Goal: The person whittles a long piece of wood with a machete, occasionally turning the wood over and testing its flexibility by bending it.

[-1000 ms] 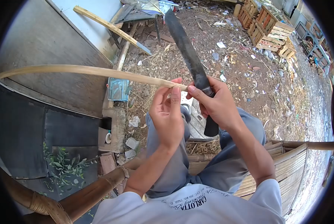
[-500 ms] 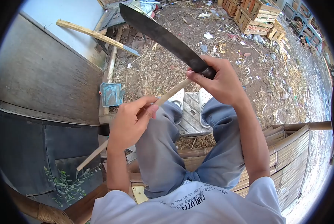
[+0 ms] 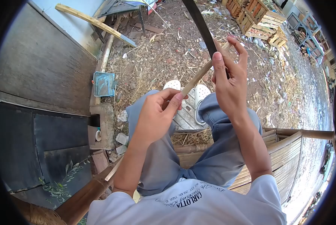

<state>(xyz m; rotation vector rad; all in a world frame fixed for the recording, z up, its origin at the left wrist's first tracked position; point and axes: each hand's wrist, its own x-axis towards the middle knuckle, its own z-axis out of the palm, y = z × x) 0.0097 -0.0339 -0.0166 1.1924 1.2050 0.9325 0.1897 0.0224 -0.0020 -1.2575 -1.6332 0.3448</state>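
Observation:
My left hand [image 3: 158, 112] pinches a long, pale wooden strip [image 3: 198, 76] between thumb and fingers, above my left knee. The strip slants up to the right, and its lower end shows past my left forearm. A machete [image 3: 202, 28] with a dark blade is in my right hand [image 3: 231, 80], its blade pointing up and its upper tip out of the frame. The strip passes behind the blade at my right hand, where its upper end shows beside my raised index finger. The machete's handle is mostly hidden by my palm.
White clogs [image 3: 202, 98] rest by a grey board [image 3: 186, 116] on littered ground. A blue basket [image 3: 104, 84] stands at the left, near a leaning plank [image 3: 96, 23]. Wooden crates [image 3: 256, 22] are at the upper right. A bamboo seat [image 3: 286, 159] is under me.
The strip now extends farther up past my right hand. My left hand has moved right and slightly up. The machete has turned from a leftward slant to a steeper angle.

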